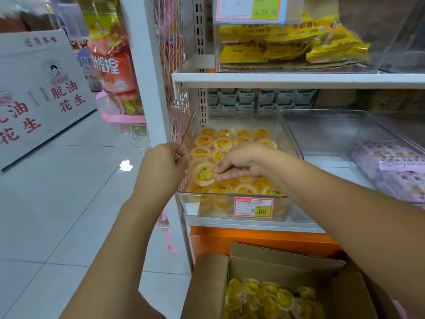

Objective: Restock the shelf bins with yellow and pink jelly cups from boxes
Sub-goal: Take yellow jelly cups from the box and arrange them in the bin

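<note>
Left hand (161, 166): fingers curled, pinching lower edge of clear flap (187, 128), tilted up at left side of clear bin (290, 137).
Right hand (241, 163): reaching into bin, thumb and fingertips pinching rim of yellow jelly cup (202, 172), near-left in bin, on top of lower cups.
Rows of yellow cups (223, 142) filling bin, far to near.
Price tag (254, 207) on near wall.
Open cardboard box (211, 284) below shelf (253, 223), holding more loose cups (271, 298).
Pink packs (395, 171) in bin at right.

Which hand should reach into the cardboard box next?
Right, probably: the right hand pinches a round yellow jelly cup, the open brown cardboard box lies beneath its forearm; the left hand holds the clear plastic flap.
</note>
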Tool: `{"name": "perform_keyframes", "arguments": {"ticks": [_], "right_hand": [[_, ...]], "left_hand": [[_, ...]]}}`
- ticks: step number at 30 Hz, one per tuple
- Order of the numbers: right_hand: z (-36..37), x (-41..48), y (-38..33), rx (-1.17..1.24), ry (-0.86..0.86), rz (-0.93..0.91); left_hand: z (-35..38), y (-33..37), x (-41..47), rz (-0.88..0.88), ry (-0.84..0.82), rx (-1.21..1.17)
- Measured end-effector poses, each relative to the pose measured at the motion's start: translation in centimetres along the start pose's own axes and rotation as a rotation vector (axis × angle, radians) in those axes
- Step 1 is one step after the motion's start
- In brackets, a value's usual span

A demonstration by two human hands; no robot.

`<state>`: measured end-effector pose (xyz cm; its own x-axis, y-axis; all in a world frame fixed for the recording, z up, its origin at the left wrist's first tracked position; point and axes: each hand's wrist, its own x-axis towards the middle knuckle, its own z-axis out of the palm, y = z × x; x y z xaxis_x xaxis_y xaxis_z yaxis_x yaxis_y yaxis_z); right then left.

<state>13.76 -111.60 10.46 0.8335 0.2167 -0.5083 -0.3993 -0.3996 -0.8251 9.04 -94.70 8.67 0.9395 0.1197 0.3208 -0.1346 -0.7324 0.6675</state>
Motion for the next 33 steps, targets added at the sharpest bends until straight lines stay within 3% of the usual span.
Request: {"name": "perform_keyframes", "arguments": {"ticks": [5,10,15,19,30,33], "right_hand": [[1.0,0.2,1.8,-0.03,0.044,-0.008],[1.1,-0.2,2.1,-0.244,0.006,0.06],[1.4,0.1,2.6,-0.154,0.023,0.064],[1.7,-0.4,2.7,-0.402,0.071,0.024],[1.2,0.7,0.4,-0.625,-0.135,0.055],[0.2,-0.8,-0.1,-0.884,0.046,-0.088]], "left_hand": [[-0.5,-1.3,-0.8,-0.02,-0.142,0.098],[-0.1,-0.9,-1.3,-0.009,-0.224,0.14],[0.4,-0.7,-1.2,-0.039,-0.221,0.192],[1.2,-0.5,-1.3,-0.046,-0.225,0.276],[1.4,0.3,-2.3,0.072,-0.254,0.379],[1.4,0.8,-2.8,0.051,-0.243,0.398]]}}
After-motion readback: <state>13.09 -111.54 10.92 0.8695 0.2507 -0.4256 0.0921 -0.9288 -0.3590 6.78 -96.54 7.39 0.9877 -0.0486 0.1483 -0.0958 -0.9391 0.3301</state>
